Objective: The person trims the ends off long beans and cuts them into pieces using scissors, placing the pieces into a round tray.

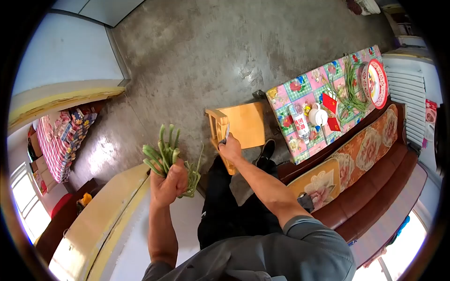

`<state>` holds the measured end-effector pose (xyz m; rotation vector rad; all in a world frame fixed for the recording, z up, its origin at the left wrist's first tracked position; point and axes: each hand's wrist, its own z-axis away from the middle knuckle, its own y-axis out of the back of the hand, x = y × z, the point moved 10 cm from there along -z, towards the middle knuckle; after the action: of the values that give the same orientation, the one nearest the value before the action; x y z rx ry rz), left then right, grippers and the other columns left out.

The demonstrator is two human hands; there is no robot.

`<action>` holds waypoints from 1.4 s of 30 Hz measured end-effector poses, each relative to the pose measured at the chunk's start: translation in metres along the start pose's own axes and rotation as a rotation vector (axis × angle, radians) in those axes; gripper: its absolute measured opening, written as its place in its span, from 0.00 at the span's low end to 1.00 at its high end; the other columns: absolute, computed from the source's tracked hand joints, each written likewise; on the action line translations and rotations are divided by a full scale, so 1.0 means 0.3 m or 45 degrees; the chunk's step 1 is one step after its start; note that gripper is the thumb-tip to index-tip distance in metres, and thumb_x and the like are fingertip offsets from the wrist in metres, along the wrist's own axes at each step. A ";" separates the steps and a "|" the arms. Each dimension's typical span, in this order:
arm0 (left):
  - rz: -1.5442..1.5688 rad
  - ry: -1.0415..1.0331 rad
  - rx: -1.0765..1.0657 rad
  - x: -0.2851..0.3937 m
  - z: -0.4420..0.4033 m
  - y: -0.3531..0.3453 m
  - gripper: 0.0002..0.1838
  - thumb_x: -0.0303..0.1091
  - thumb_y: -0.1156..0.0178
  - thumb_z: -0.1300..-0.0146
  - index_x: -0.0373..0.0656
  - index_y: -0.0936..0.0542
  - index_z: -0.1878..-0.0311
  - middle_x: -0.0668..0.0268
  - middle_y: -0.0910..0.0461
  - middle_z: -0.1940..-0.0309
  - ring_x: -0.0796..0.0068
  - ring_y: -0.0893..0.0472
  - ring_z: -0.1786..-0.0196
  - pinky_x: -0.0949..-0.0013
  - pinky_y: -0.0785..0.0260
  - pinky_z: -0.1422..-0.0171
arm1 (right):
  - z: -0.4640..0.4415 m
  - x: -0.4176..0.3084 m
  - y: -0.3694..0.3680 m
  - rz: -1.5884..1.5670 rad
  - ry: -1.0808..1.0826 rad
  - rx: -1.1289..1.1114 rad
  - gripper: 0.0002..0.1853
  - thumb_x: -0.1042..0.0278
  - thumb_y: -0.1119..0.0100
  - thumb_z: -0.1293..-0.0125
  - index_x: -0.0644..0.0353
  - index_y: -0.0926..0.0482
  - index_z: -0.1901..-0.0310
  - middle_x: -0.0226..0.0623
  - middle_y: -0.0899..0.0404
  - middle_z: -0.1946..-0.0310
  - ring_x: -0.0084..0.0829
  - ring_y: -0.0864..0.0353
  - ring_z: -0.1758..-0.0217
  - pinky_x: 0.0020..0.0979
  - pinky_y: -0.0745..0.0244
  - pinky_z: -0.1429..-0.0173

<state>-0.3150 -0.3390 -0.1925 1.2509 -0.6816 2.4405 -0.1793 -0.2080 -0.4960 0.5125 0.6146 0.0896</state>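
Left grip (170,182) holds green stalks (163,152) (right grip (230,148), a bladed tool (228,130)).

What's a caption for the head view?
Left hand grips green stalks while the right hand holds a bladed tool by a wooden chair.

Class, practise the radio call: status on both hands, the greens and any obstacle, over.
Left hand closed on green stalks. Right hand gripping metal tool, apart from stalks. Wooden chair by right hand, possibly in the way.
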 end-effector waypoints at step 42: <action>-0.507 0.010 -0.395 1.444 -1.905 -0.316 0.20 0.49 0.45 0.22 0.46 0.34 0.67 0.75 0.38 0.83 0.87 0.43 0.87 0.79 0.52 0.88 | -1.076 -0.278 1.456 -0.196 -0.447 0.715 0.19 0.65 0.38 0.45 0.63 0.18 0.52 0.61 0.17 0.60 0.58 0.17 0.53 0.49 0.22 0.47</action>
<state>-0.8995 0.0772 -0.0997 1.1266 -0.6991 1.9333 -0.4021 0.2934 -0.4651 0.9956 0.3252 -0.3234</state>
